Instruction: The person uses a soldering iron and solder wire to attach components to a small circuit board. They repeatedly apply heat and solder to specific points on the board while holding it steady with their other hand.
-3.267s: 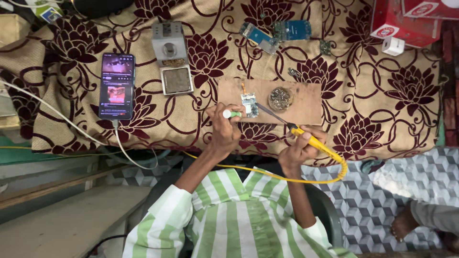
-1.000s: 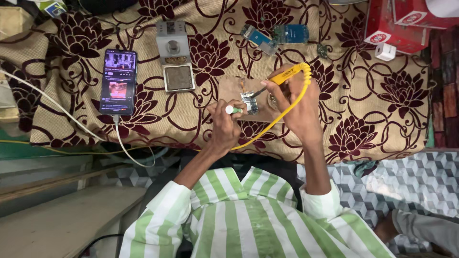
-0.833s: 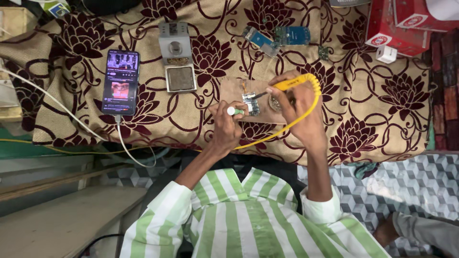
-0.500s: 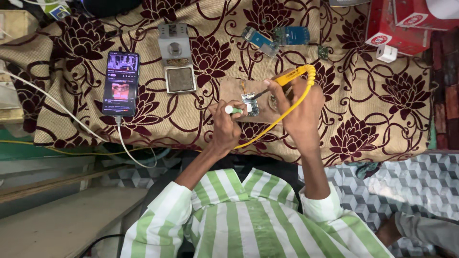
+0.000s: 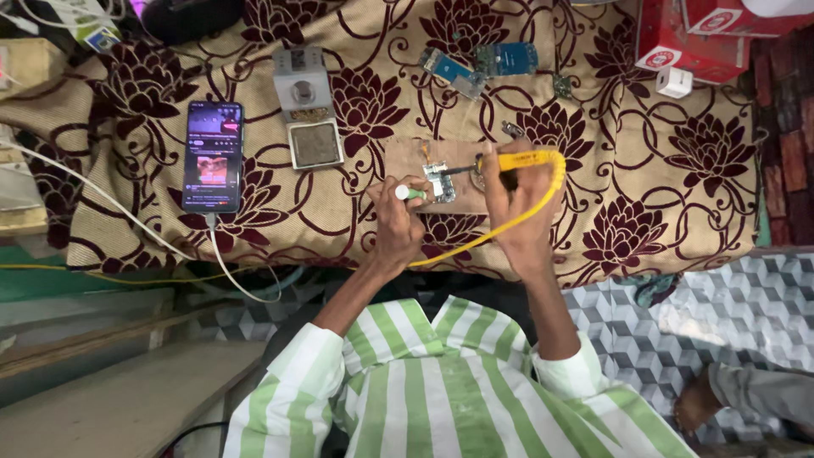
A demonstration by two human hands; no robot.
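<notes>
Gripping yellow soldering iron (image 5: 519, 160), R hand (image 5: 524, 222); L hand (image 5: 397, 222) pinches green-white tube (image 5: 409, 193), mostly hidden.

From my feed, a lit phone (image 5: 213, 156) lies on the flowered cloth (image 5: 678, 161), its white cable (image 5: 237, 276) running off the near edge. Just beside it sits a small grey box (image 5: 303, 85) with a square metal pad (image 5: 315, 144). Blue circuit boards (image 5: 483, 64) lie further back, red cartons (image 5: 678, 38) at the corner.
</notes>
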